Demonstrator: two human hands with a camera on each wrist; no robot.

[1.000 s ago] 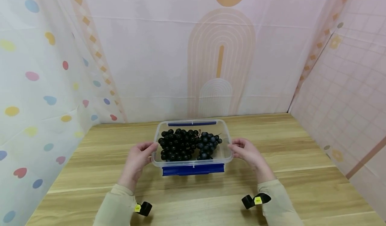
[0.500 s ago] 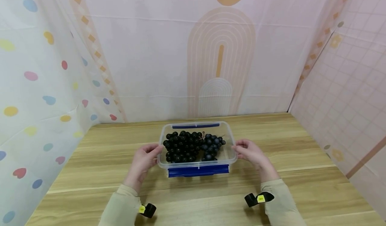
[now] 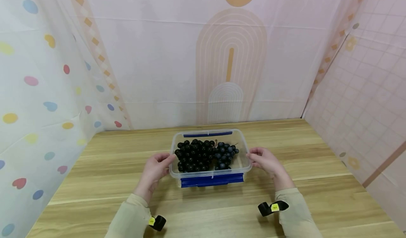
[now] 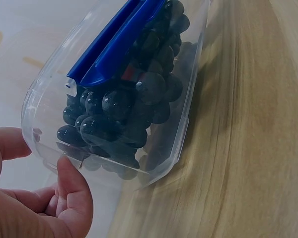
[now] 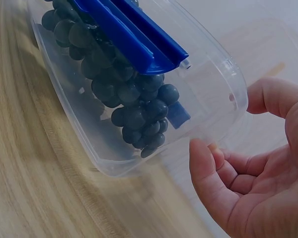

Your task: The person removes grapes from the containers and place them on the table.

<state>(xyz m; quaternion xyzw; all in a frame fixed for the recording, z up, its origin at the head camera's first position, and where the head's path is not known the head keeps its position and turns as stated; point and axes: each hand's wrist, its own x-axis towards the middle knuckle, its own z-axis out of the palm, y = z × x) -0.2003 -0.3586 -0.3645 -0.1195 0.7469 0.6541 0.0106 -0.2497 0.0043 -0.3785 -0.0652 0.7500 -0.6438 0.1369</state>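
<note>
Just below the centre of the head view, a clear plastic container (image 3: 210, 173) is held by its two short ends; whether its base is borne by the wooden tabletop (image 3: 209, 213) cannot be told. At the left end, the rim is pinched between the thumb and fingers of the left hand (image 3: 157, 166); at the right end, it is likewise pinched by the right hand (image 3: 265, 159). The left part is filled with a large bunch of dark grapes (image 3: 195, 156), a smaller bunch (image 3: 225, 156) is set beside it to the right, and some bare floor is left near the right end. Since more weight is probably carried on the left, a tilt that way could be caused if the ends were raised or lowered unevenly. As only the rim is gripped, the hold could be lost if the smooth plastic were damp. No lid can be made out, so grapes might be spilled by a sharp jolt. Along the front, the blue clasp (image 3: 211, 180) is angled outward and might be knocked by a careless movement.
</note>
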